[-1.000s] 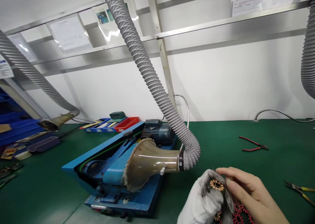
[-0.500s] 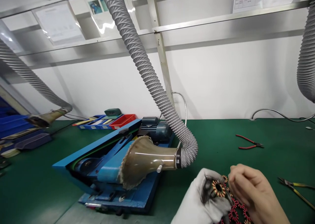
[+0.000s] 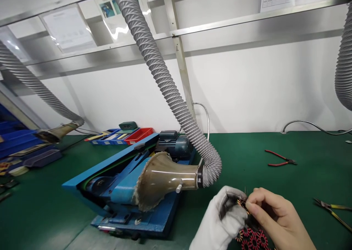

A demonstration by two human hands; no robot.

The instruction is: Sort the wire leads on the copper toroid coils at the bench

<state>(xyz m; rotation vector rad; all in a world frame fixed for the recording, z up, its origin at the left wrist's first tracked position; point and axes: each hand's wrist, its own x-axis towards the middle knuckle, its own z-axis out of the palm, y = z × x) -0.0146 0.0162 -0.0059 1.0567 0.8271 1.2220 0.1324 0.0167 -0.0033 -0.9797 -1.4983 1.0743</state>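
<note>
Here, the left hand (image 3: 220, 220), in a white glove, and the bare right hand (image 3: 277, 217) meet at the lower edge of the view, above the green bench (image 3: 247, 158). A small wound coil (image 3: 242, 203) sits between them: the gloved fingers curl closed around it from the left, and the right thumb and forefinger pinch it from the right. Most of the coil is hidden by the fingers; only a copper-coloured edge and some thin wire ends above it show. Just below the hands, more red-and-copper coils (image 3: 253, 239) lie in a cluster on the bench, partly covered by the right wrist.

To the left of the hands stands a blue machine (image 3: 123, 184) with a brownish funnel hood (image 3: 162, 180) fitted to a grey ribbed hose (image 3: 165, 85). Red-handled pliers (image 3: 279, 158) lie well apart behind the right hand. Yellow-handled pliers (image 3: 332, 211) lie near the right edge. Blue and red trays (image 3: 123, 136) stand at the back wall.
</note>
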